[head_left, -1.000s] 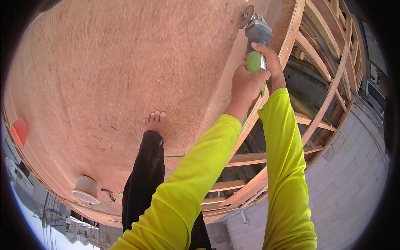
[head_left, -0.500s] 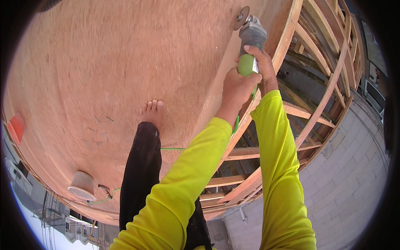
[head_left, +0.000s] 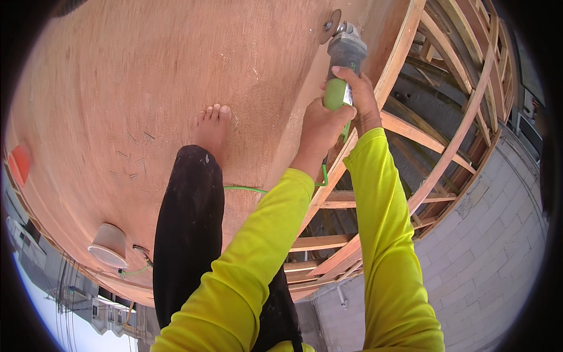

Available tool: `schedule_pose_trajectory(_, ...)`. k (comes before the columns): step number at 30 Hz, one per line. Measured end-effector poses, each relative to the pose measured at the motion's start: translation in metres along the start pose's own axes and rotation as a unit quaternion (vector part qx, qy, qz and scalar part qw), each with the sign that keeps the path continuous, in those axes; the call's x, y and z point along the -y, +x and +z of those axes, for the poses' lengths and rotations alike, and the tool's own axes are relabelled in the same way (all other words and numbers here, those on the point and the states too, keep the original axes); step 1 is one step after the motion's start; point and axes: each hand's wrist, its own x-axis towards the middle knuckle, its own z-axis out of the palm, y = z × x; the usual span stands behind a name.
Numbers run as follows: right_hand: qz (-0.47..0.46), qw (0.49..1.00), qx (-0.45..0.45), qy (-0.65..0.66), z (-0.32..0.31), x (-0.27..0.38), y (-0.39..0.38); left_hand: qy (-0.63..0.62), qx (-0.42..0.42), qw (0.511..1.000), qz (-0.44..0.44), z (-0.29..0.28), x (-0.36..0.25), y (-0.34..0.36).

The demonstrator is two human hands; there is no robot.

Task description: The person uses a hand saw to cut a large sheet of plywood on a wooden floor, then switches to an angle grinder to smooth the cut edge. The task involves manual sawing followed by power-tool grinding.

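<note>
Grasping a green and grey grinder (head_left: 343, 57) firmly with both bare hands, left hand (head_left: 319, 122) wrapped around the rear end and right hand (head_left: 362, 97) further forward, with the thumb laid across the body. Holding it near the upper right edge of the wooden floor (head_left: 146, 76), with the disc (head_left: 331, 27) toward the left; cannot tell whether touching the wood. Standing with one bare foot (head_left: 212, 126) on the same floor, left of the hands. Can see a pale bucket (head_left: 109, 242) near the floor's lower left edge; cannot make out anything inside. Can see an orange thing (head_left: 20, 164) at the left edge, too far off to tell whether a container. Can also see a green cord (head_left: 243, 188) crossing the floor behind the left sleeve (head_left: 252, 258), and bare wooden beams (head_left: 413, 130) past the right edge
</note>
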Motion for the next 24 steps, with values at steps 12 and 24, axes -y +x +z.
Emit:
schedule_pose_trajectory(12, 0.018, 0.999, 0.010, 0.032, 0.000, -0.081, -0.065, 0.016, -0.029, 0.998, -0.052, -0.034, 0.064, -0.064)
schedule_pose_trajectory(24, 0.051, 0.998, 0.025, 0.037, -0.002, -0.135, -0.118, 0.020, -0.067, 0.995, -0.066, -0.053, 0.113, -0.117)
